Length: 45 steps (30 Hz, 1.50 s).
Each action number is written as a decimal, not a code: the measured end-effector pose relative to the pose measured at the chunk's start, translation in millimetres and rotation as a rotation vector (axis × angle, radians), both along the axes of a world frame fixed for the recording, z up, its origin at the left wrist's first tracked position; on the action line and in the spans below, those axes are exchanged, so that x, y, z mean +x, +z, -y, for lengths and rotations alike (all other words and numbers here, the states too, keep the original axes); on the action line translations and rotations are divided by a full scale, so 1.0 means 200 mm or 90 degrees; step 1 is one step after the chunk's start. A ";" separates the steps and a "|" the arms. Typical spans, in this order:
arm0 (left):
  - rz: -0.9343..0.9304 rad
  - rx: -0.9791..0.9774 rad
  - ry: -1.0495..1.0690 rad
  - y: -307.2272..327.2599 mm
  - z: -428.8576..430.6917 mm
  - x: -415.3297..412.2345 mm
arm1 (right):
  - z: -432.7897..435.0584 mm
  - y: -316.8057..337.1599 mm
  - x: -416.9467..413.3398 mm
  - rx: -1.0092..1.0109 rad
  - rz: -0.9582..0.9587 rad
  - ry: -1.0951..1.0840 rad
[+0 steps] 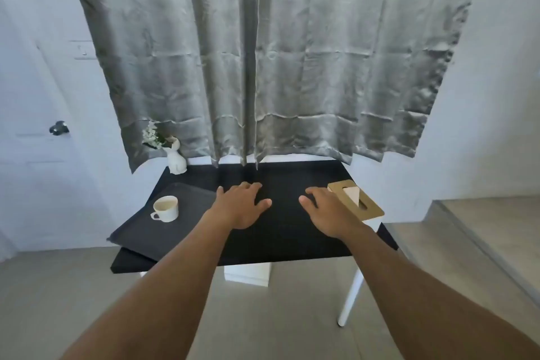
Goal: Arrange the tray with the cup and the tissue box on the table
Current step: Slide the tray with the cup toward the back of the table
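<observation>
1. Both bare arms are stretched out over the black table [280,237], palms down, fingers spread.
2. The left hand [241,207] is above the middle of the tabletop, flat and unclenched, grasping nothing; whether it touches the surface cannot be told from this angle.
3. The right hand [328,212] is level with it, also slack and empty, fingers fanned, with its outer edge just beside the tissue box [366,207].
4. The tissue box sits at the table's right edge, a tan top with a slot and a pale tissue [352,193] sticking up through it; the right hand covers part of its near left side, and contact cannot be confirmed.
5. Over on the left, the dark tray [140,235] lies skewed on the table, its near corner hanging out past the table's left edge.
6. The white cup [166,209] stands upright on the tray, toward its far side, handle pointing to the near left, well apart from the left hand.
7. At the far left corner of the table, a white vase [176,162] with small white flowers stands against the grey curtain [263,67].
8. A white table leg [352,292] shows on the near right, over a pale tiled floor.
</observation>
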State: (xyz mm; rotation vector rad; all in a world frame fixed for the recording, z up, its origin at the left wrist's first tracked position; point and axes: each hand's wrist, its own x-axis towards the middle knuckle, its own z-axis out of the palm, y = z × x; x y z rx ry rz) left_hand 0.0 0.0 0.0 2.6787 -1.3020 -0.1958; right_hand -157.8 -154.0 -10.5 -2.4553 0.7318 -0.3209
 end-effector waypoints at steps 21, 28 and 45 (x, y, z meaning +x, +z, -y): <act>-0.004 0.108 0.319 -0.09 -0.53 0.86 | -0.17 -0.12 1.25 0.062 -0.031 0.300; -0.035 0.131 0.337 -0.17 -0.57 1.00 | -0.16 -0.21 1.40 0.077 -0.056 0.315; -0.143 0.171 0.320 -0.65 -0.88 1.56 | -0.39 -0.54 1.82 0.176 -0.274 0.272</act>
